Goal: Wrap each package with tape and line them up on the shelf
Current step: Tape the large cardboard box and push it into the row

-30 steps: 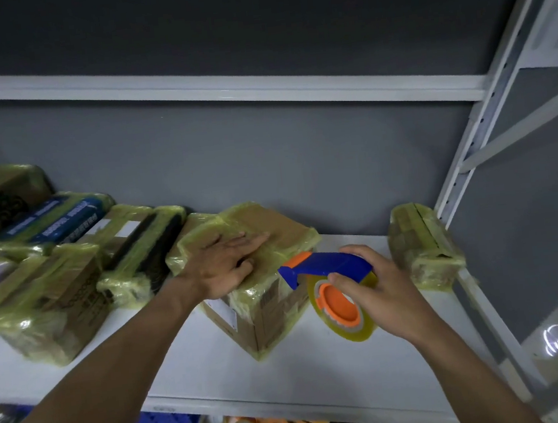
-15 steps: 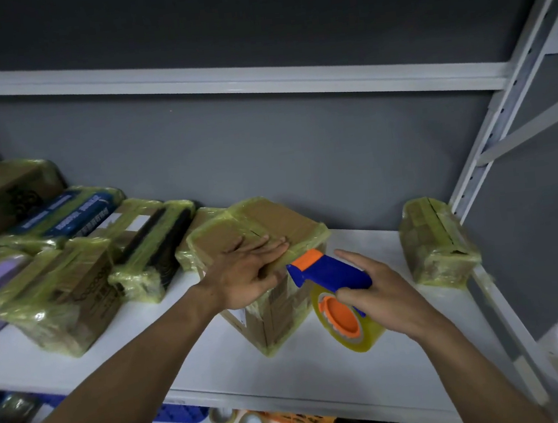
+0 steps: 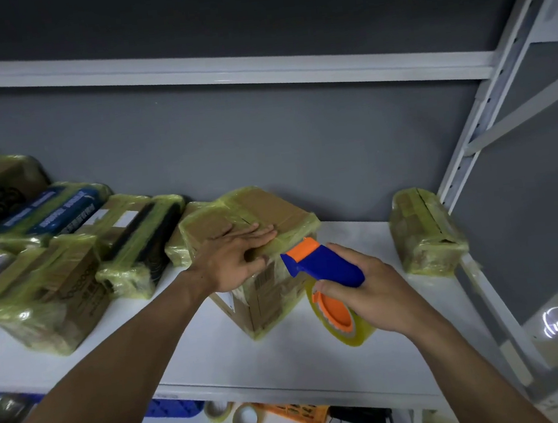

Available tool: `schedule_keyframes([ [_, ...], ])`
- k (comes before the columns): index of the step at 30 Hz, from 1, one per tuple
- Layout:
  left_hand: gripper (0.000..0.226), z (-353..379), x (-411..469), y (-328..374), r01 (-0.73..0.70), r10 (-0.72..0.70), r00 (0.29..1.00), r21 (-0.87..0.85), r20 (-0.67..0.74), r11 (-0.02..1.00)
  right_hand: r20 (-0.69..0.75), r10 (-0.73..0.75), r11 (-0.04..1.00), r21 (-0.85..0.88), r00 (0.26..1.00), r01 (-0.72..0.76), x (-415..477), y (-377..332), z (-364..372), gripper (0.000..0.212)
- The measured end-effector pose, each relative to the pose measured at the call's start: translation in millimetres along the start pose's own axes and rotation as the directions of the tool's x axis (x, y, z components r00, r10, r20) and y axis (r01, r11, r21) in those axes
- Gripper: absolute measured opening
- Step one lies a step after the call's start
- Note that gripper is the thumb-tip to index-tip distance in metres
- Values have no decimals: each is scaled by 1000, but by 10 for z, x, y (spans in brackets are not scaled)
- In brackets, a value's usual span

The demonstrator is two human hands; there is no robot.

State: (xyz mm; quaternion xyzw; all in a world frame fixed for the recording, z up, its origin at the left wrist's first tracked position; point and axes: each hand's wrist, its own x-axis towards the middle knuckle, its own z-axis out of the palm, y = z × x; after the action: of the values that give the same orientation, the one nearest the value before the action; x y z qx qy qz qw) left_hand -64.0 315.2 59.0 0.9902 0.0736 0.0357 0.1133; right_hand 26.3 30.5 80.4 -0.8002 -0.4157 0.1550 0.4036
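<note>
On package (image 3: 270, 208): left hand (image 3: 233, 261) (right hand (image 3: 382, 290) grips dispenser (image 3: 325, 268)).

Glossy yellowish tape film covers the cardboard package (image 3: 264, 213); matt white shelf (image 3: 189, 355).

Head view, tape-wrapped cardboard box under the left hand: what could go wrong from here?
1. The blue-and-orange tape dispenser in the right hand has its orange cutter end close to the fingertips of the left hand, which lies on the tape-wrapped brown cardboard box; a slip might nick them.
2. Only that flat left hand steadies the box, which sits skewed on the white shelf; a tape pull might twist it or slide it forward.
</note>
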Motion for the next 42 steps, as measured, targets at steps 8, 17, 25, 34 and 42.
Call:
schedule_keyframes([
  [8,65,-2,0,-25,-2,2,1000,-9,-16,1000,38,46,999,14,998,-47,-367,149,-140,40],
  [17,71,-115,60,198,136,-136,990,-17,31,991,79,95,995,31,992,-98,-408,367,37,44],
  [25,75,145,112,543,359,-352,921,14,-166,933,94,110,993,39,990,-114,-160,459,276,43],
  [34,47,194,154,544,407,-395,891,5,-221,914,53,83,992,89,995,-87,-103,468,379,43],
  [42,46,174,182,512,422,-430,876,-83,-220,903,73,114,984,129,991,-123,-410,639,290,52],
])
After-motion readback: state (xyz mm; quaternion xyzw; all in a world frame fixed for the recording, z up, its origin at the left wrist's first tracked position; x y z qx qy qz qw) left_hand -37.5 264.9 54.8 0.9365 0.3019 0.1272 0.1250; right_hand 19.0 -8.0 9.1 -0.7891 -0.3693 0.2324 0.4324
